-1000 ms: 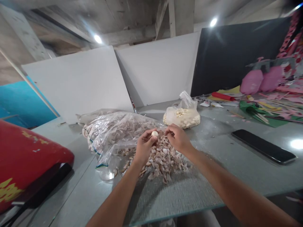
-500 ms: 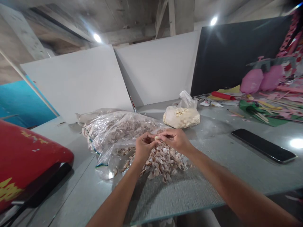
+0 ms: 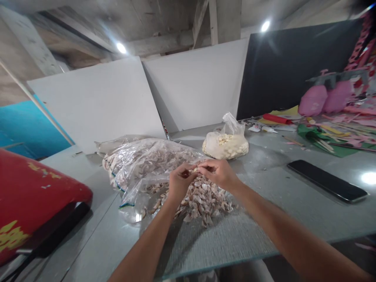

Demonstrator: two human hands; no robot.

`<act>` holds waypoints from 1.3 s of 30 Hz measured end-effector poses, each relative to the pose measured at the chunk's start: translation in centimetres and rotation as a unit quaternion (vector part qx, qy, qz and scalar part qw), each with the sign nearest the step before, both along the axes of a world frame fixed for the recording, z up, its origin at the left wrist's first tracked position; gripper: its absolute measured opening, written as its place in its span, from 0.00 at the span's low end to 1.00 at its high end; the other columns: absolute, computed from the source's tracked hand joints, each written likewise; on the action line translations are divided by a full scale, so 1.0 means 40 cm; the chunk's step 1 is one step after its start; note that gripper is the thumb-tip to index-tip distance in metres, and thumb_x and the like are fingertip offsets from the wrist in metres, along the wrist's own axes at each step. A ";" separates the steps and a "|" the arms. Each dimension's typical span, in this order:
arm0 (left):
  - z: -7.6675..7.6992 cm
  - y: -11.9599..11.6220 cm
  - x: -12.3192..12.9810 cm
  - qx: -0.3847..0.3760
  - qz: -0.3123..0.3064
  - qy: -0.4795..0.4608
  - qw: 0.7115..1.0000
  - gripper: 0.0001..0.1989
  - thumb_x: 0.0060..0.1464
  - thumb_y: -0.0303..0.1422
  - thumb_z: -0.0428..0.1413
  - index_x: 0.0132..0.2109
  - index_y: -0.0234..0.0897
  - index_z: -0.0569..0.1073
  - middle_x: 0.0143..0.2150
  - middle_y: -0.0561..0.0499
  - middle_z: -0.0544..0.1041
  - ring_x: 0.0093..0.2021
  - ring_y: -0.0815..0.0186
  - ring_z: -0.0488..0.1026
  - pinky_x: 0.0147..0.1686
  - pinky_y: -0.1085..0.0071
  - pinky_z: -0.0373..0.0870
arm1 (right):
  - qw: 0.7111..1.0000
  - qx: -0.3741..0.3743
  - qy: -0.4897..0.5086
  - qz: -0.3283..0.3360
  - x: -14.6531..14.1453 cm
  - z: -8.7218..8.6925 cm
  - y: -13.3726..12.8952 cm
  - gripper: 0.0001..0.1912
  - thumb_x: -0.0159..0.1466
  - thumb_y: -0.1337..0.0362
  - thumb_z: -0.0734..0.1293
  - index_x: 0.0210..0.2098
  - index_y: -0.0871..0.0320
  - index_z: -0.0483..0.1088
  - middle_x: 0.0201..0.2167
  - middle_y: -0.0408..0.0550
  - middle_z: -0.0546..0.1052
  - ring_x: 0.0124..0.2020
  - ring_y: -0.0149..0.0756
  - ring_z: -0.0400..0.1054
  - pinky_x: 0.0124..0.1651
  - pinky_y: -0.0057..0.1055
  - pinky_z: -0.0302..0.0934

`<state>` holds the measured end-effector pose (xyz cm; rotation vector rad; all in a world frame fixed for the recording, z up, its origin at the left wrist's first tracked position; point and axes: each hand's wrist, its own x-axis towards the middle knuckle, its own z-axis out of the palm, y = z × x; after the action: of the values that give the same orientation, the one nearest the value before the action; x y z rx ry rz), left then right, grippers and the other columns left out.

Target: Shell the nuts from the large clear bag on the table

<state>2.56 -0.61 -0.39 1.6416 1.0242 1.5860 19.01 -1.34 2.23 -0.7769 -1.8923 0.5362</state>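
Head view: I'm pinching a small pale garlic clove (image 3: 195, 170) between both grips, left hand (image 3: 178, 183) and right hand (image 3: 219, 173) closed on it above the peel pile (image 3: 199, 201) on the tabletop (image 3: 293, 203); I'm judging peeling underway, needing careful fingertip stripping next.

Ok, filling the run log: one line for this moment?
left hand: pinching clove | right hand: pinching same clove | below: peel pile | table
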 end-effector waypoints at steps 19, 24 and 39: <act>0.005 -0.008 0.007 -0.031 -0.035 -0.025 0.999 0.14 0.40 0.36 0.63 0.35 0.33 0.73 0.22 0.55 0.71 0.20 0.73 0.64 0.21 0.77 0.62 | 0.998 -0.007 0.001 -0.054 -0.012 -0.031 0.024 0.10 0.58 0.62 0.60 0.27 0.60 0.70 0.22 0.41 0.71 0.23 0.26 0.62 0.27 0.21 0.53; 0.024 -0.012 0.007 -0.060 -0.077 -0.089 0.991 0.17 0.45 0.40 0.59 0.40 0.36 0.65 0.33 0.51 0.76 0.23 0.71 0.70 0.25 0.71 0.71 | 0.999 -0.026 0.005 -0.033 -0.001 -0.028 0.018 0.15 0.64 0.60 0.55 0.26 0.60 0.65 0.17 0.39 0.66 0.18 0.26 0.59 0.26 0.22 0.52; 0.030 0.006 -0.006 -0.025 -0.020 -0.150 0.988 0.16 0.43 0.40 0.61 0.36 0.36 0.67 0.27 0.57 0.68 0.18 0.77 0.63 0.17 0.78 0.63 | 0.921 -0.141 -0.314 -0.182 -0.031 -0.119 -0.078 0.38 0.60 0.43 0.54 0.62 0.60 0.49 0.62 0.61 0.52 0.61 0.56 0.46 0.57 0.50 0.44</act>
<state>2.33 -0.37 0.82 1.3296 0.8610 1.7031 17.77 -4.46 -2.51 -1.6055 -2.1842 0.3444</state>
